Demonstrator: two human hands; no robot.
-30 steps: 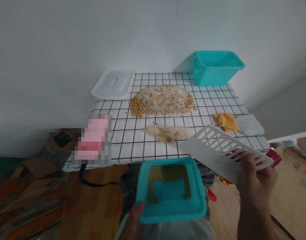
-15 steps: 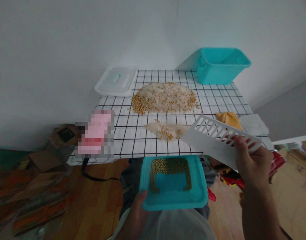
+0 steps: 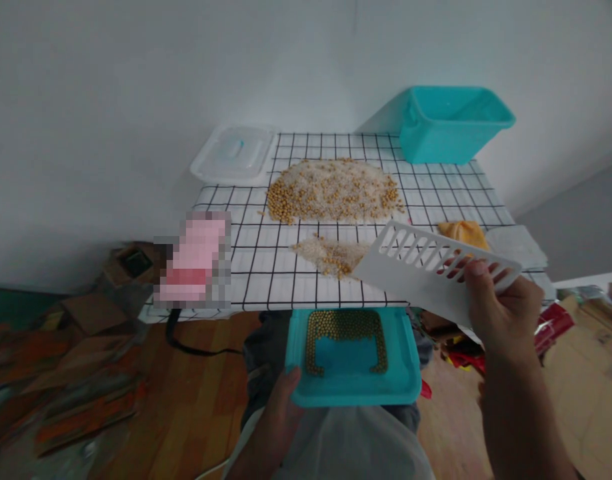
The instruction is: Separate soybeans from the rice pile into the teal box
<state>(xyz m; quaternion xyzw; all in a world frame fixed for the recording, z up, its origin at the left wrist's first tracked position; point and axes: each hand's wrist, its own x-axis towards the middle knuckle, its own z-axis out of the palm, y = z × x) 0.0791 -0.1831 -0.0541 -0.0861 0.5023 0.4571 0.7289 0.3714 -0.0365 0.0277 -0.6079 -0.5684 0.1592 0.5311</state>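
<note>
My right hand (image 3: 501, 313) grips one end of a white slotted plastic panel (image 3: 416, 270), whose far edge touches a small heap of rice and soybeans (image 3: 329, 255) near the table's front edge. My left hand (image 3: 281, 417) holds a teal lid (image 3: 353, 390) at its near left corner, below the table edge over my lap. Soybeans (image 3: 343, 325) lie in a ring in the lid's recess. A larger spread of rice mixed with soybeans (image 3: 333, 190) lies farther back on the checked tablecloth (image 3: 271, 267).
A teal tub (image 3: 453, 127) stands at the back right and a clear lid (image 3: 233, 153) at the back left. An orange cloth (image 3: 463, 232) and a white cloth (image 3: 519, 243) lie at the right edge. A blurred pink object (image 3: 196, 260) sits front left. Clutter covers the wooden floor.
My right hand has brought the slotted panel left and forward until its edge meets the small heap. The teal lid has moved slightly closer to the table edge.
</note>
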